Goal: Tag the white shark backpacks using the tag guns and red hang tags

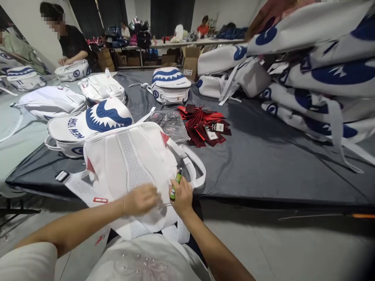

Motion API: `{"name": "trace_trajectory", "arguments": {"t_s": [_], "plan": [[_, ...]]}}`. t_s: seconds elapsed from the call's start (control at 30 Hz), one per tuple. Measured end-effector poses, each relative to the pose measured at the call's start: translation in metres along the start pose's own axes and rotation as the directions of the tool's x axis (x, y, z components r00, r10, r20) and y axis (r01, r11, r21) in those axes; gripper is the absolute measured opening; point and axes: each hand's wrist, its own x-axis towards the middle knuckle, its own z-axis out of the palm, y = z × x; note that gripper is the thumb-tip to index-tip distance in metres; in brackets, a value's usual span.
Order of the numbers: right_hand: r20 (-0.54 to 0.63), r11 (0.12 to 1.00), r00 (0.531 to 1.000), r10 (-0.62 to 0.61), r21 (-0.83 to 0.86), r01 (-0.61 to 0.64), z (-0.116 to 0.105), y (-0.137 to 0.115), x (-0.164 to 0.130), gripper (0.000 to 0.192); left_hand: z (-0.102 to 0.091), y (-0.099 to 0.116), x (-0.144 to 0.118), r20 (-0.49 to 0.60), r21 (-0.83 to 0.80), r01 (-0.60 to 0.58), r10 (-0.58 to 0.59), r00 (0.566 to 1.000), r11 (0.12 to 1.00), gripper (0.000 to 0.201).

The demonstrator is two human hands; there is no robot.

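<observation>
A white backpack (108, 164) lies before me with its padded back panel and straps facing up, its lower end against my body. In my right hand (184, 199), at the bag's right edge, is a slim green tube (177, 183) with a dark tip pointing up and away. My left hand (142, 200) is over the lower part of the panel, its fingers curled and blurred by motion. A pale smear shows beside those fingers, too unclear to name. One loose strap (195, 166) loops out at the bag's right side.
Several finished-looking white backpacks (109, 115) with blue shark-mouth prints stand at the left and back. Red tags (202, 123) and a clear plastic bag (171, 125) lie mid-table. A tall backpack stack (316, 78) rises at right, a person's hand (266, 17) on it. Another person (73, 43) works far left.
</observation>
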Motion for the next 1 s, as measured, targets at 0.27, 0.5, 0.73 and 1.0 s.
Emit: {"name": "trace_trajectory", "arguments": {"t_s": [0.27,0.5,0.73,1.0], "plan": [[0.000,0.999,0.999,0.039,-0.014,-0.039,0.001,-0.007,-0.010,0.031,-0.057,-0.081,0.137,0.301,0.209,0.094,-0.156,0.941,0.973,0.039],[-0.025,0.998,0.999,0.037,-0.043,-0.038,0.007,-0.008,-0.025,0.036,-0.097,-0.121,0.128,0.229,0.248,0.099,-0.158,0.961,0.964,0.040],[0.000,0.970,0.988,0.153,0.190,-0.150,-0.020,-0.003,0.008,0.040,-0.100,-0.139,0.107,0.092,0.312,0.187,-0.225,0.970,0.932,0.036],[0.498,0.358,0.722,0.481,0.640,-0.680,-0.053,-0.015,0.089,0.041,-0.039,-0.074,0.077,-0.117,0.093,0.287,-0.276,0.954,0.953,0.030]]}}
